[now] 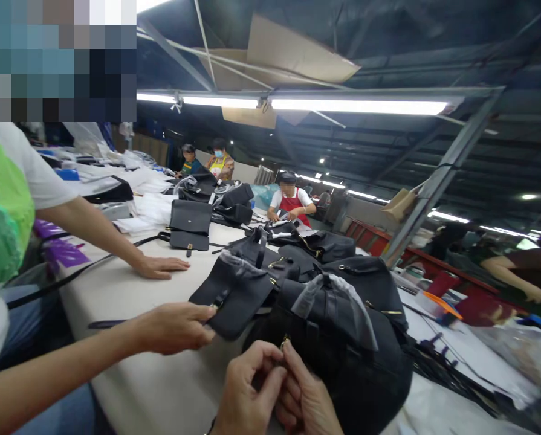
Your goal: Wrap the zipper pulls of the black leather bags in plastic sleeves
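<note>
At the bottom centre, the left hand (247, 386) and right hand (313, 399) come together at a small gold clasp (286, 342) on the front of a black bag (343, 380), which fills the lower right. Both grips are narrow, fingertips closed around the clasp, presumably because so small a part needs a fine pinch. The bag's bulk rests on the table (129, 296), which probably steadies it while the fingers work. Clear wrap (358, 302) covers its raised handle, likely against scuffs.

At lower left, a co-worker's hand (174, 329) pinches a black flap (234, 302) near its strap, seemingly to keep it spread; their other hand (164, 267) lies flat on the table, perhaps as a brace.

The fingers hide most of the clasp, so its shape and whether it is fastened cannot be told. The wrists are cut off below, and the bag's dark underside shows little detail.
</note>
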`<state>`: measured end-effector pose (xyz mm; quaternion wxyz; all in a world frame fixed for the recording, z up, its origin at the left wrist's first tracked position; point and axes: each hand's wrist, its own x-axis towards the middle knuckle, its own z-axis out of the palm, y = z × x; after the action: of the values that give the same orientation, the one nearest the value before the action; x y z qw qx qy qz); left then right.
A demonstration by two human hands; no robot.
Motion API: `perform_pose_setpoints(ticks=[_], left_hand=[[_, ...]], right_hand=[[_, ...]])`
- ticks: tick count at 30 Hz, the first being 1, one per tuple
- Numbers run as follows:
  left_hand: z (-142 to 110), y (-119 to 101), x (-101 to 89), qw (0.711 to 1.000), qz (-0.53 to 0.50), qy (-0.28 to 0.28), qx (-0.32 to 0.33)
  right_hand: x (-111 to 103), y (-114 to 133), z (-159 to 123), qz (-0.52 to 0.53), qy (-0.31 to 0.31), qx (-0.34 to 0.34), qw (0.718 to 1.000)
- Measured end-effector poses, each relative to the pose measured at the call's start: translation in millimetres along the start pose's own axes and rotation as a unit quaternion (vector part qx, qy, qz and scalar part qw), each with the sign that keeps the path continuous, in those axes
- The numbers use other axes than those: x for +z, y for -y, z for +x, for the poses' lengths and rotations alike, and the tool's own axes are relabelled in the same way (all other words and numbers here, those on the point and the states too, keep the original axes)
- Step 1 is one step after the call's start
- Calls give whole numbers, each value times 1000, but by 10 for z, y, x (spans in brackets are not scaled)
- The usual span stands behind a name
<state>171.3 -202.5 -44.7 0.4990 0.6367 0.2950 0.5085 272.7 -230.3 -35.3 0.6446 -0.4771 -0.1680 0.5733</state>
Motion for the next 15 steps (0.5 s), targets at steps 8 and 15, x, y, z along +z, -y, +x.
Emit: perform_pose_setpoints(ticks=[8,15], left_hand=[[-12,115,32,993,-107,-15,-50],[66,48,-18,971,-203,20,-129]], right_hand=[[34,48,-22,-20,-4,-56,998],[-98,147,-278,-110,70,-27,991]])
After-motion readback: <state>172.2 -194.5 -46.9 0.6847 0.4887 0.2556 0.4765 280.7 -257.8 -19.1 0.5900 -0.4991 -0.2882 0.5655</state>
